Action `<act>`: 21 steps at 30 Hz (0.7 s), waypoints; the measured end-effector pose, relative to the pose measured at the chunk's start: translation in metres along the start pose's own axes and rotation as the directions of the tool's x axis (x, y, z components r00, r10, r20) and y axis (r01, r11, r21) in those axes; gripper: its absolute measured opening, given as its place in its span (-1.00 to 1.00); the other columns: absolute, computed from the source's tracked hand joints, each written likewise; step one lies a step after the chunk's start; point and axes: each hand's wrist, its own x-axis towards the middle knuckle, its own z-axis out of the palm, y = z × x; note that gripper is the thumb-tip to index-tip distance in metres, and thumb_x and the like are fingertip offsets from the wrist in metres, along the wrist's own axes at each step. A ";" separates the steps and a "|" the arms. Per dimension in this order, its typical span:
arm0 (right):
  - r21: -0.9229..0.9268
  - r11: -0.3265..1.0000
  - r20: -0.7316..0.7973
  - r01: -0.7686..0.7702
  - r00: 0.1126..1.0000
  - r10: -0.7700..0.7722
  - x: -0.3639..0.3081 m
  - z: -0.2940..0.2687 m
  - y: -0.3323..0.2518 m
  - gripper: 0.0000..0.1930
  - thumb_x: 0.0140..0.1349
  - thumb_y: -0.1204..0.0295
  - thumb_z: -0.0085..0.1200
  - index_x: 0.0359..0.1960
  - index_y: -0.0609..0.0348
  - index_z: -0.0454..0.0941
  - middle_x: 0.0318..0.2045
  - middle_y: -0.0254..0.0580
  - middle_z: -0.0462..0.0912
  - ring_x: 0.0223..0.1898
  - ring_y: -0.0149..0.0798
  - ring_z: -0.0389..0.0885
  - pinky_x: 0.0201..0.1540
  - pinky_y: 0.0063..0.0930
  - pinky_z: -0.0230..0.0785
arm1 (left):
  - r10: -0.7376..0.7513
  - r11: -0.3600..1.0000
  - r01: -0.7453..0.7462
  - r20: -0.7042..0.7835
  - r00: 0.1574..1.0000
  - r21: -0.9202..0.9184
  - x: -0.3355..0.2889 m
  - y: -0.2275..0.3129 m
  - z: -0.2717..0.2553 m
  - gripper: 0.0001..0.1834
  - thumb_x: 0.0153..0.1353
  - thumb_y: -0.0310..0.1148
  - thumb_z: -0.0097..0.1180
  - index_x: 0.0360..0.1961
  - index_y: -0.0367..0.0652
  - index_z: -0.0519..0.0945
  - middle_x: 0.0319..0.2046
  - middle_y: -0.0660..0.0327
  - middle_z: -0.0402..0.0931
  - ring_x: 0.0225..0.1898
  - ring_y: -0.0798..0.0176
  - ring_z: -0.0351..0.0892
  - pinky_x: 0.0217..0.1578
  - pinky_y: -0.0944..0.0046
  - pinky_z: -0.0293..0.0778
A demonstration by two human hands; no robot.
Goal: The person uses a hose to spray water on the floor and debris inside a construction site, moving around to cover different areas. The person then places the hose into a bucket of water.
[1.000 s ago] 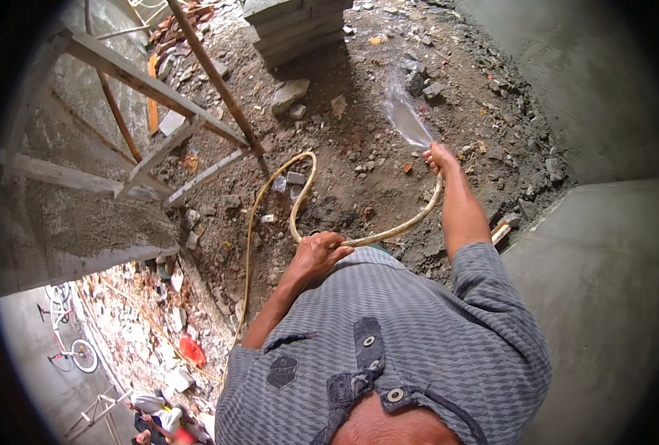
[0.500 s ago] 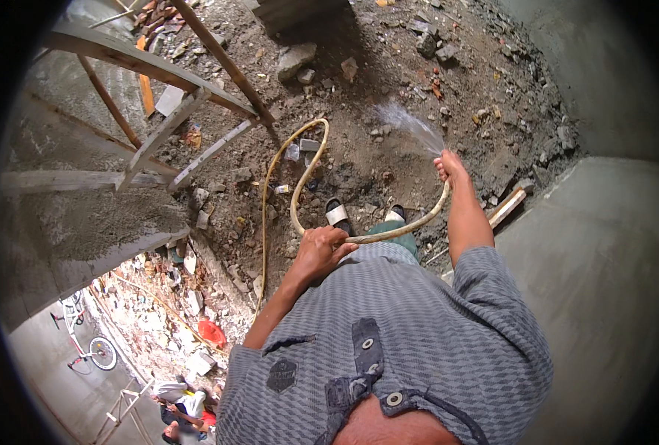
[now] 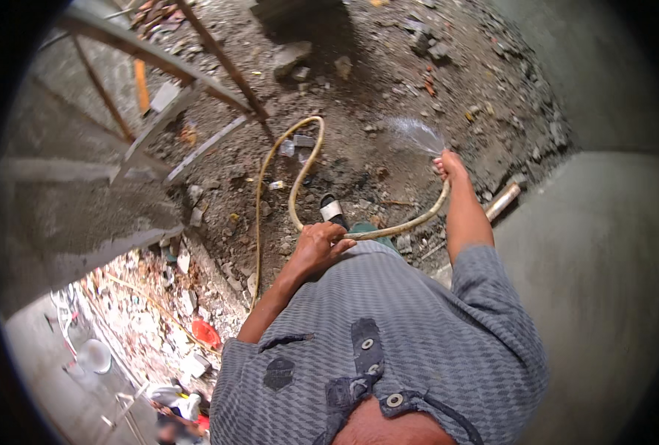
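On rubble-strewn ground below, one yellowish garden hose (image 3: 292, 178) is looping across the dirt and rising to the person. Their right hand (image 3: 448, 165) is closing around the hose's end, arm stretched forward, likely to aim the single fan of water spray (image 3: 417, 135) away from the body. Their left hand (image 3: 320, 246) is gripping the hose nearer the waist, seemingly taking up slack. Two hands, one hose. A wooden scaffold frame (image 3: 196, 81) is standing to the left.

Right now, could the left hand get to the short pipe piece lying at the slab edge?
Probably not: the left hand grips the hose near the belly, and the pipe piece lies on the far side of the right forearm, which crosses the way.
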 end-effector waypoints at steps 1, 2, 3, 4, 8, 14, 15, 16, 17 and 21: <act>-0.013 0.999 0.018 0.032 0.999 -0.031 -0.004 0.002 -0.010 -0.65 0.21 0.21 -0.38 -0.54 0.19 0.34 -0.77 -0.41 0.22 -0.79 -0.48 0.08 -0.75 -0.53 -0.06 | -0.017 1.000 0.017 -0.036 0.999 -0.007 -0.006 0.003 -0.001 -0.69 0.06 -0.12 0.11 -0.42 -0.19 0.58 -0.50 0.11 0.50 -0.38 0.05 0.48 -0.32 0.11 0.35; -0.027 0.998 0.035 0.063 0.997 -0.062 -0.007 0.004 -0.017 -0.64 0.21 0.20 -0.38 -0.55 0.19 0.34 -0.77 -0.41 0.21 -0.79 -0.48 0.08 -0.75 -0.52 -0.06 | -0.025 1.000 0.026 -0.052 0.998 0.005 -0.012 0.006 -0.002 -0.70 0.06 -0.14 0.12 -0.41 -0.19 0.58 -0.47 0.09 0.51 -0.36 0.05 0.49 -0.31 0.12 0.37; -0.075 0.996 0.050 0.047 0.998 -0.044 -0.010 0.011 -0.023 -0.61 0.22 0.17 -0.38 -0.56 0.18 0.35 -0.77 -0.42 0.22 -0.80 -0.47 0.07 -0.74 -0.52 -0.05 | -0.036 0.999 0.037 -0.070 0.997 0.016 -0.018 0.011 -0.003 -0.71 0.06 -0.16 0.14 -0.40 -0.20 0.58 -0.44 0.08 0.52 -0.34 0.04 0.50 -0.30 0.13 0.38; -0.112 0.993 0.080 0.046 0.996 -0.037 -0.013 0.019 -0.027 -0.61 0.22 0.17 -0.38 -0.56 0.18 0.36 -0.77 -0.42 0.22 -0.80 -0.47 0.07 -0.75 -0.52 -0.05 | -0.040 0.999 0.042 -0.083 0.996 0.026 -0.024 0.016 -0.002 -0.72 0.05 -0.18 0.15 -0.39 -0.21 0.58 -0.41 0.07 0.52 -0.31 0.03 0.51 -0.30 0.13 0.40; -0.267 0.954 0.224 0.139 0.971 -0.079 -0.023 0.057 -0.041 -0.62 0.22 0.17 -0.37 -0.51 0.17 0.41 -0.77 -0.44 0.25 -0.80 -0.49 0.08 -0.74 -0.52 -0.04 | -0.126 0.991 0.113 -0.220 0.967 -0.071 -0.062 0.022 0.016 -0.69 0.04 -0.15 0.16 -0.36 -0.21 0.58 -0.42 0.08 0.52 -0.35 0.09 0.53 -0.31 0.17 0.42; -0.227 0.900 0.377 0.371 0.886 -0.270 -0.093 0.133 -0.061 -0.68 0.16 0.21 -0.33 -0.49 0.14 0.41 -0.78 -0.46 0.25 -0.79 -0.48 0.13 -0.74 -0.52 -0.01 | -0.313 0.946 0.259 -0.338 0.888 -0.196 -0.124 0.024 0.040 -0.68 0.06 -0.17 0.15 -0.36 -0.26 0.57 -0.40 0.10 0.51 -0.35 0.15 0.52 -0.35 0.23 0.42; -0.205 0.893 0.382 0.402 0.872 -0.305 -0.096 0.140 -0.059 -0.69 0.15 0.21 -0.31 -0.48 0.14 0.42 -0.78 -0.46 0.25 -0.79 -0.47 0.14 -0.74 -0.51 -0.01 | -0.344 0.934 0.284 -0.335 0.877 -0.216 -0.132 0.024 0.041 -0.68 0.06 -0.18 0.15 -0.36 -0.26 0.57 -0.40 0.10 0.51 -0.35 0.14 0.52 -0.35 0.23 0.41; -0.177 0.882 0.387 0.438 0.855 -0.346 -0.097 0.146 -0.060 -0.69 0.15 0.21 -0.30 -0.48 0.13 0.42 -0.78 -0.45 0.25 -0.79 -0.46 0.15 -0.74 -0.51 -0.01 | -0.370 0.924 0.304 -0.337 0.866 -0.232 -0.137 0.025 0.042 -0.69 0.07 -0.19 0.15 -0.36 -0.26 0.57 -0.40 0.10 0.51 -0.36 0.14 0.52 -0.35 0.24 0.41; -0.157 0.882 0.402 0.445 0.844 -0.355 -0.098 0.148 -0.059 -0.69 0.14 0.20 -0.30 -0.49 0.12 0.43 -0.77 -0.44 0.26 -0.79 -0.45 0.16 -0.74 -0.50 0.01 | -0.380 0.921 0.318 -0.340 0.861 -0.223 -0.140 0.027 0.042 -0.69 0.07 -0.19 0.14 -0.36 -0.25 0.57 -0.39 0.10 0.51 -0.36 0.14 0.51 -0.35 0.23 0.41; -0.203 0.913 0.314 0.354 0.907 -0.282 -0.092 0.148 -0.040 -0.66 0.16 0.19 -0.32 -0.54 0.14 0.42 -0.78 -0.40 0.28 -0.80 -0.44 0.19 -0.75 -0.48 0.00 | -0.326 0.945 0.292 -0.413 0.850 -0.144 -0.147 0.031 0.045 -0.67 0.05 -0.11 0.13 -0.39 -0.21 0.58 -0.43 0.12 0.52 -0.39 0.10 0.52 -0.35 0.20 0.41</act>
